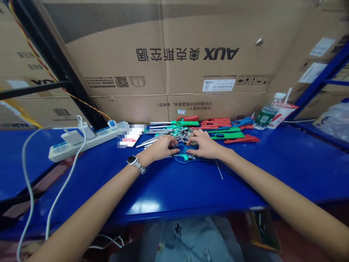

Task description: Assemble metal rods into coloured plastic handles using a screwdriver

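My left hand [164,146], with a watch on its wrist, reaches to the middle of the table, fingers curled and thumb toward the other hand. Across from it, my right hand [204,145] bends its fingers and thumb round a blue plastic lighter casing [185,148]. Both thumbs are at this casing; the fingers hide part of it. Just in front lies a turquoise lighter part [185,157] with a metal tube. A thin metal rod [219,170] sticks out below my right hand. Behind the fingers is a heap of silver tubes and wires [183,134].
Green [227,134] and red lighter casings [216,122] lie behind to the right, blue ones [242,122] beyond. A bottle [265,114] and a cup [286,112] stand at right. At left are a phone [133,138] and a power strip [89,141]. Cardboard [185,76] backs the blue table [174,193].
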A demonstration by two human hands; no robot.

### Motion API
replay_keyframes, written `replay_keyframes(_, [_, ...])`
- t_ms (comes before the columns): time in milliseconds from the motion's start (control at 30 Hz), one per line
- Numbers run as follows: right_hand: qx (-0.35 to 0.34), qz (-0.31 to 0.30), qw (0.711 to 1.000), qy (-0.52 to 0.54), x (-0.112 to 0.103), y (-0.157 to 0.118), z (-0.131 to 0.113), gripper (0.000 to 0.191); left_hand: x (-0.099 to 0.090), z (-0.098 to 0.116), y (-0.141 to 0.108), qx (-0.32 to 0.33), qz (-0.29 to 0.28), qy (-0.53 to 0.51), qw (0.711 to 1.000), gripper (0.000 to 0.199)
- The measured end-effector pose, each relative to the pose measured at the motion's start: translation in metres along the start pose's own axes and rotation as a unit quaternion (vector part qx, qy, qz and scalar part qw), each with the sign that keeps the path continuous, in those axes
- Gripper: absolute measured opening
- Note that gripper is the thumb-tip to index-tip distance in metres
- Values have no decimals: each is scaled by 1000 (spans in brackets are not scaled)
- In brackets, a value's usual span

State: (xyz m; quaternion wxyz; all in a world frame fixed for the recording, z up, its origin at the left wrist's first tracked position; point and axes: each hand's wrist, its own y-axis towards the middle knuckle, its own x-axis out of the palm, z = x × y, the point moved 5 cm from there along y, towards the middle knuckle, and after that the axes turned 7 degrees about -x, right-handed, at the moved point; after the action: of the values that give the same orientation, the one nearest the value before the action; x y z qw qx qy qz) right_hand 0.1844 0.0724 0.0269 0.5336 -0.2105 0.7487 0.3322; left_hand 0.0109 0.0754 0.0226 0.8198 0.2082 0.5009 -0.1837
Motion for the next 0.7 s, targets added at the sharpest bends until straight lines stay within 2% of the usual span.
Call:
replay_keyframes(100, [-5, 25, 1000, 8, -5, -1, -6, 10, -4, 5, -3, 17, 28, 14, 999, 11])
replay_keyframes(167, [-33, 54, 997, 39, -11, -6, -13, 6, -12, 10, -10, 41, 70, 14, 997, 14])
replay_keyframes(233, [-60, 71, 993, 73, -15, -14, -18, 10, -18, 15, -19, 67, 89, -16, 994, 13])
replay_keyframes(400, [-86, 43, 994, 45, -15, -31, -23, 26, -22, 21, -34, 122, 66, -81, 987, 14])
replay_keyframes(533, [-89, 36, 994, 45, -14, -32, -19, 38, -20, 22, -35, 120, 51, -84, 988, 13])
replay_keyframes(700, [-106, 17, 993, 48, -11, -27, -15, 26, -19, 17, -37, 74, 28, -82, 994, 9])
